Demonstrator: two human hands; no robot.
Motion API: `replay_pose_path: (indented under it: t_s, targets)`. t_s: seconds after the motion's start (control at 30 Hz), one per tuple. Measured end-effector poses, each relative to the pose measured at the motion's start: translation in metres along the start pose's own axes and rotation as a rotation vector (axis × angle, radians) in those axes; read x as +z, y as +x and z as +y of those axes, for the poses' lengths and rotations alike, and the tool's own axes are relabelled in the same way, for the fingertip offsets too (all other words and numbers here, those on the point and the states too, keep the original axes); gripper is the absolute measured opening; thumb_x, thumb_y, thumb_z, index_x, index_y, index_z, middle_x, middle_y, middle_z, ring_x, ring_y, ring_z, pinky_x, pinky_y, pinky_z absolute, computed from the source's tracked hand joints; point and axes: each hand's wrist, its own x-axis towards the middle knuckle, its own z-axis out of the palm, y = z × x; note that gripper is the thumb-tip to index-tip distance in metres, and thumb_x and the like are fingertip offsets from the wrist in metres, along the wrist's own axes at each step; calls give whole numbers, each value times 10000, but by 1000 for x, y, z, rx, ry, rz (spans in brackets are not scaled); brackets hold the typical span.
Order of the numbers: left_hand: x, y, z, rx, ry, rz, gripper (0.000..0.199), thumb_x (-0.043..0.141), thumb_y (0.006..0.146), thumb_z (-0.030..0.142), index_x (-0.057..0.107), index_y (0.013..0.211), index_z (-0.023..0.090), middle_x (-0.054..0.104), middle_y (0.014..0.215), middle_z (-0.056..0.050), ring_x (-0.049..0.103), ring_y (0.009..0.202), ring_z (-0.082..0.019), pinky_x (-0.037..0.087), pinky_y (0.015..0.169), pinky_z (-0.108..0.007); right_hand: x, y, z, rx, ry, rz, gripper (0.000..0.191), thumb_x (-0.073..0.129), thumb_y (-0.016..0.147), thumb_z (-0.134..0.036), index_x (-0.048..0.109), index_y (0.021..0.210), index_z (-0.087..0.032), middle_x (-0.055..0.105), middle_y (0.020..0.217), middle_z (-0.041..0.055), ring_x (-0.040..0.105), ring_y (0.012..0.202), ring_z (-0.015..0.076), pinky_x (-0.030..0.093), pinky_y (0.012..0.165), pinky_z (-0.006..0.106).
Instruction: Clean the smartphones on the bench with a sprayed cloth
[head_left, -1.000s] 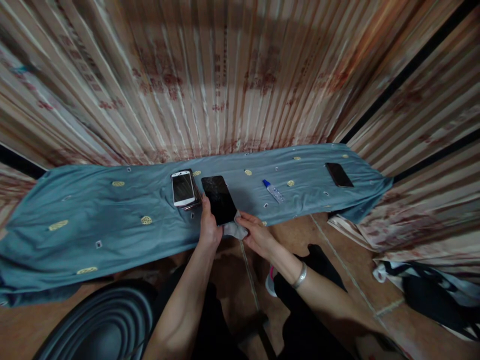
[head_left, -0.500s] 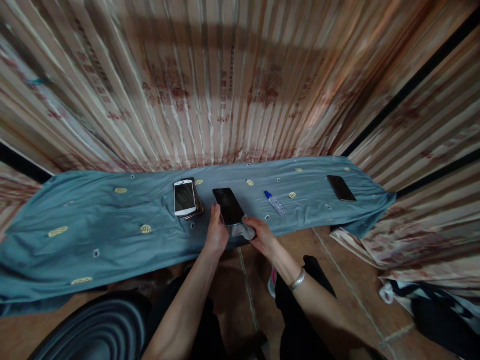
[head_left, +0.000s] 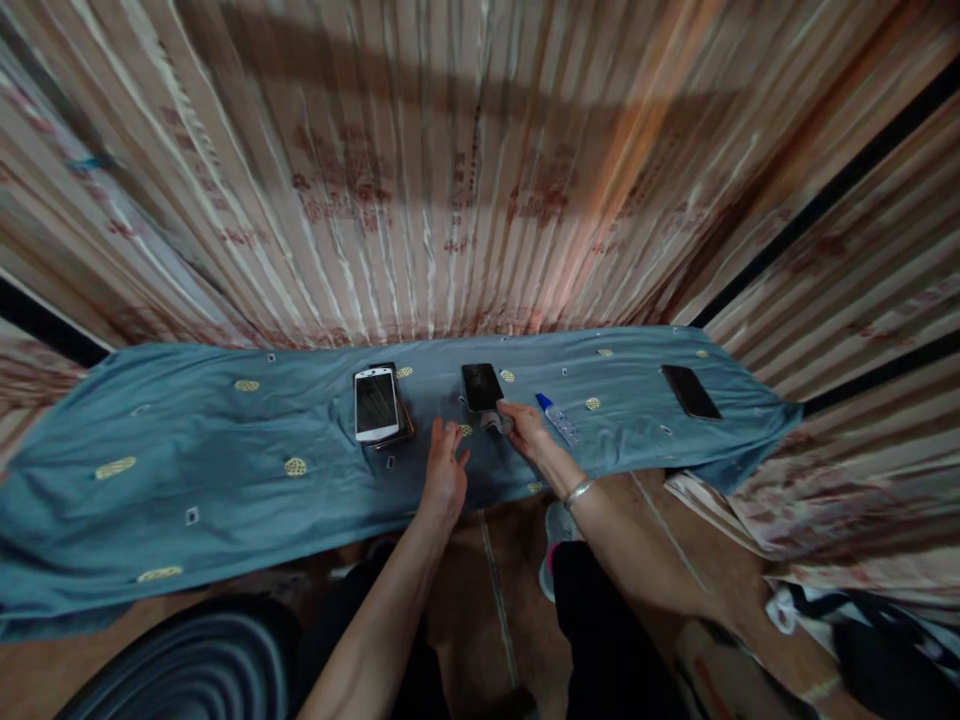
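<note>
A black smartphone is at the near middle of the blue cloth cover, screen up, its lower right corner at the fingers of my right hand. The same hand grips a crumpled pale grey cloth below the phone's lower edge. My left hand is empty, fingers apart, left of the phone and below it. A white smartphone lies on top of a darker phone, left of my hands. To the right lies a clear tube with a blue cap.
The blue patterned cover spreads over a long, narrow surface against a striped curtain. Another black phone lies at its right end. A dark ribbed round stool stands at lower left. Black bars cross both sides.
My left hand has let go of the black phone and drawn away with its fingers opened. The phone has moved a little farther off and to the right, with my right hand at its corner.
</note>
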Motion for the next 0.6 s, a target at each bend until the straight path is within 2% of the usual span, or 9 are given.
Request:
replay_pose_path:
  t_s: [0.3,0.6]
  targets:
    - [-6,5,-5,30,1,-24,505,520,884,333,439,1381,296,436,1509,-89,373,1416,-189,296,1120,-387,-1,29,3,35,-105,74,190,745,724,-175,613,587,-163,625,488,-4,552,447,102,450,435,203]
    - [-11,10,-11,45,-24,-19,477,597,828,347,524,1299,321,498,1459,-64,401,1398,-213,355,1045,-357,1,37,-4,75,-222,21,183,760,705,-145,624,587,-177,606,458,-13,523,410,102,464,415,217]
